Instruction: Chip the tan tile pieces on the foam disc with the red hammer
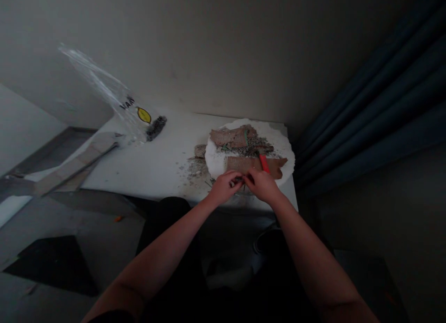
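Observation:
My left hand (225, 187) and my right hand (262, 183) meet at the near edge of a white round sheet (215, 162). Both are closed, fingertips pinched around something small and dark that I cannot make out. Just beyond them lies a strip of brown burlap-like cloth (242, 164). A red-handled tool (264, 163) rests across it, close to my right fingers; its kind is not clear. Farther back are a second ragged brown piece (228, 137), a heap of grey-green crumbs (237, 150) and bits of green.
On the left of the white table (156, 169) stands a clear plastic bag (111, 93) with dark stuff at its bottom. Flattened cardboard (75, 167) juts over the left edge. Grey crumbs (198, 169) lie left of the sheet. A dark curtain (376, 104) hangs at right.

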A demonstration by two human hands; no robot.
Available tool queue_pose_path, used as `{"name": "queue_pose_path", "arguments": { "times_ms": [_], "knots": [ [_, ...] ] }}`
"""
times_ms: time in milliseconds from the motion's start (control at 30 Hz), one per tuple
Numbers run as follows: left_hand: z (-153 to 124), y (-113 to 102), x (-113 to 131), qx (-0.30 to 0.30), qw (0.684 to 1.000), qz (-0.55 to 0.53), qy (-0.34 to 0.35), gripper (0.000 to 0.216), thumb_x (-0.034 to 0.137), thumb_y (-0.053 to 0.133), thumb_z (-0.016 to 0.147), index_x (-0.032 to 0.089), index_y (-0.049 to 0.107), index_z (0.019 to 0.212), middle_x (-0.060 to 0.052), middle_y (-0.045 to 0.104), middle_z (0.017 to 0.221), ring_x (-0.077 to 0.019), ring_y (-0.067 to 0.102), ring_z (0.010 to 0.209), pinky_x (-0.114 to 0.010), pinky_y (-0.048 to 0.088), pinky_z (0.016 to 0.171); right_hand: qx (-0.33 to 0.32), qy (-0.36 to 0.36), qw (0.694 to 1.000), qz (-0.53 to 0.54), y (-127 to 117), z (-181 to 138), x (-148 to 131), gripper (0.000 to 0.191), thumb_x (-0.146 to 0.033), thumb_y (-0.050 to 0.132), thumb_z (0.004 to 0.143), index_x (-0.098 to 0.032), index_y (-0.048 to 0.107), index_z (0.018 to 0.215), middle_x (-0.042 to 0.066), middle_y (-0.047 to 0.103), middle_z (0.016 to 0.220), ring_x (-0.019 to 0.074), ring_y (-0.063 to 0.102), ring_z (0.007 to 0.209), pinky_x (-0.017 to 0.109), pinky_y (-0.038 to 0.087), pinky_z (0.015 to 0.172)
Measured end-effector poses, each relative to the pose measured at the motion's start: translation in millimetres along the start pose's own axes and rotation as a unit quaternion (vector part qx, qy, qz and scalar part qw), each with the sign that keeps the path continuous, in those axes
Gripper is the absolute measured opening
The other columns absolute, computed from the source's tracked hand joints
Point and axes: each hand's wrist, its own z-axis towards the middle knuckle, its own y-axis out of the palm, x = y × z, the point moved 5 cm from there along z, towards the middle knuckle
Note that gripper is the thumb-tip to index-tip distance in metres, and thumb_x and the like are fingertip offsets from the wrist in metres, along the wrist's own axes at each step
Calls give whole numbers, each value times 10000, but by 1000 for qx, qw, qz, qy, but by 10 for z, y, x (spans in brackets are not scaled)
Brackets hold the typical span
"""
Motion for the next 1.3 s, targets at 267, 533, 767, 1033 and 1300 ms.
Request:
{"name": "queue_pose_path", "arguments": {
  "times_ms": [267,533,767,1033,1300],
  "knots": [
    [-8,248,69,-61,990,-112,-56,244,354,636,803,124,679,873,-19,674,741,-115,592,661,-239,484,630,38,-48,995,83,-129,-130,30,171,-293,527,988,-192,616,883,54,704,829,188,645,753,278,392,661],
    [543,39,172,27,994,-99,-38,317,446,656,801,152,677,919,-34,720,816,-129,634,688,-253,515,658,83,106,991,25,-291,-199,484,349,-385,561,964,-148,584,1218,164,649,1210,252,629,1081,324,473,843],
    [813,-233,-59,64,996,14,-59,267,425,625,823,169,696,837,-10,688,690,-137,622,638,-262,500,643,-74,184,980,-26,-133,-122,563,778,-346,665,881,-173,294,1542,225,587,1346,320,636,1152,387,494,881],
    [943,-255,-374,34,997,59,-44,272,420,584,851,180,710,833,-35,745,797,-163,670,739,-280,515,707,-85,225,969,-52,-84,-54,686,594,-350,609,903,-123,422,1419,232,646,1262,322,675,1083,399,508,842],
    [1105,-137,-515,34,998,52,-22,274,413,594,871,189,732,946,-36,761,875,-170,685,794,-292,524,764,-89,219,969,-73,-20,-58,770,621,-407,572,925,-144,372,1451,212,657,1249,337,684,1049,391,501,782]
  ]
}}
